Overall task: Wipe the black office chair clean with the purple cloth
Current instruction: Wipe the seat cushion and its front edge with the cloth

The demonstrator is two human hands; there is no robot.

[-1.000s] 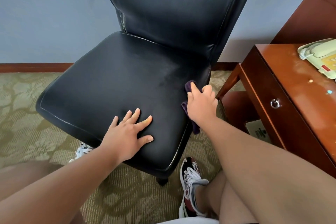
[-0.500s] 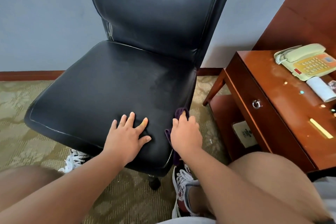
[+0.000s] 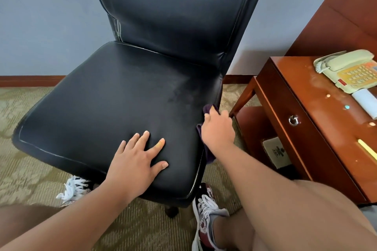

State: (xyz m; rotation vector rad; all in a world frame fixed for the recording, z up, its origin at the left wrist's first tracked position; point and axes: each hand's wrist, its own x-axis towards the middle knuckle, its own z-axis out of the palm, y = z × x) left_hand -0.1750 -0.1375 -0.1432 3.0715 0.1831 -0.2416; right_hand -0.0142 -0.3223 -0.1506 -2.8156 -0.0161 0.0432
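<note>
Black office chair [image 3: 126, 96] bears no legible writing; right hand [image 3: 218, 128] presses purple cloth [image 3: 208, 108].

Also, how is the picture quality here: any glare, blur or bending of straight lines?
Head view: soft daylight gives a pale sheen on the chair backrest; small glare spots dot the desk top; wide-angle bending bows the chair edges; the right hand with the purple cloth looks slightly blurred.

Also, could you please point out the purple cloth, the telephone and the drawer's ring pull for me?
purple cloth [image 3: 208, 108]: head view, on the bunched top edge showing above the right hand.
telephone [image 3: 346, 61]: head view, on the handset.
drawer ring pull [image 3: 293, 120]: head view, on the metal ring.
</note>
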